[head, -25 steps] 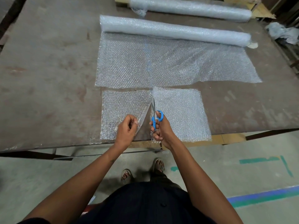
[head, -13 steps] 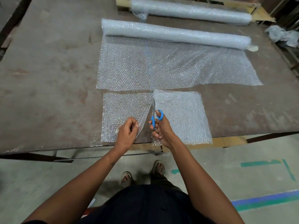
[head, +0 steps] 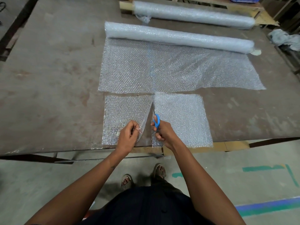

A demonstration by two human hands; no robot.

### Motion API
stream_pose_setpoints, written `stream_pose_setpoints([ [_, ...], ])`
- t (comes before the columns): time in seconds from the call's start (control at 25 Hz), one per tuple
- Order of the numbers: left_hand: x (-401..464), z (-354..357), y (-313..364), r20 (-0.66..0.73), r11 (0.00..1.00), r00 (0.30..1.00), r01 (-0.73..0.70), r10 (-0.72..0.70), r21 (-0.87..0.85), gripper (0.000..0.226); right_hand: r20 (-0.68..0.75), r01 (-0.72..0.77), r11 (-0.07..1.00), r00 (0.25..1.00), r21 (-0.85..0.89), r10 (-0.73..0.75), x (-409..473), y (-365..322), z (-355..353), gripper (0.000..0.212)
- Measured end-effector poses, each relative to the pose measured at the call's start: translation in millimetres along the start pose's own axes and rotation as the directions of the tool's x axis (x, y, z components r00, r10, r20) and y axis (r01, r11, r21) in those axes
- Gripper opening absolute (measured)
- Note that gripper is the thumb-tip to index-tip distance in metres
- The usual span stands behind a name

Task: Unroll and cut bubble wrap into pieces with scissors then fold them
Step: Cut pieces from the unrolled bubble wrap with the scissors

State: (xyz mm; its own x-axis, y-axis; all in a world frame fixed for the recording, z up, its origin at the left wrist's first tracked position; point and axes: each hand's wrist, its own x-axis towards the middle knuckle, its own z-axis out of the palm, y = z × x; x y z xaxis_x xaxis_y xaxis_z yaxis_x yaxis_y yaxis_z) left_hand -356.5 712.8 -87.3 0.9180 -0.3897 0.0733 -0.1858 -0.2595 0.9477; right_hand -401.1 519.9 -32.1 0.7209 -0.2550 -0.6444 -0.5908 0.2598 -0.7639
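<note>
While the right hand (head: 164, 133) hides the scissors' (head: 156, 117) handles, the left hand (head: 128, 137) pinches the bubble wrap (head: 123, 114).

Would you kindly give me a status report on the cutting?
Left hand pinches the cut edge. Right hand grips scissors, blades partway up the sheet. Uncut strip ahead. Nothing in the way.
</note>
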Motion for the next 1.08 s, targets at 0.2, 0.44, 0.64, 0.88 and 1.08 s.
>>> stream_pose_setpoints([
  [0.2,1.7,-2.3,1.4,-0.015,0.983,0.993,0.111,-0.115,-0.146,0.011,0.051,-0.042,0.997,0.998,0.064,0.039,-5.4,-3.2,-1.7,0.062],
  [0.44,1.4,-3.4,6.5,-0.009,0.974,0.99,0.137,-0.141,-0.179,0.013,0.079,-0.058,0.993,0.996,0.105,0.05,-3.1,-4.6,-2.3,0.062],
  [0.64,-0.5,-5.0,7.9,0.014,0.985,0.995,0.098,-0.097,-0.141,0.012,0.091,-0.028,0.995,0.996,0.092,0.019,15.9,-20.0,-2.4,0.062],
  [0.88,0.1,-4.6,5.5,0.029,0.996,0.998,0.051,-0.049,-0.071,0.014,0.104,0.0,0.998,0.995,0.064,-0.006,33.7,-28.7,-5.9,0.058],
  [1.08,0.2,-4.9,5.4,0.03,0.997,0.998,0.051,-0.049,-0.062,0.014,0.023,0.05,0.999,0.999,-0.017,-0.05,33.6,-29.3,-5.2,0.044],
])
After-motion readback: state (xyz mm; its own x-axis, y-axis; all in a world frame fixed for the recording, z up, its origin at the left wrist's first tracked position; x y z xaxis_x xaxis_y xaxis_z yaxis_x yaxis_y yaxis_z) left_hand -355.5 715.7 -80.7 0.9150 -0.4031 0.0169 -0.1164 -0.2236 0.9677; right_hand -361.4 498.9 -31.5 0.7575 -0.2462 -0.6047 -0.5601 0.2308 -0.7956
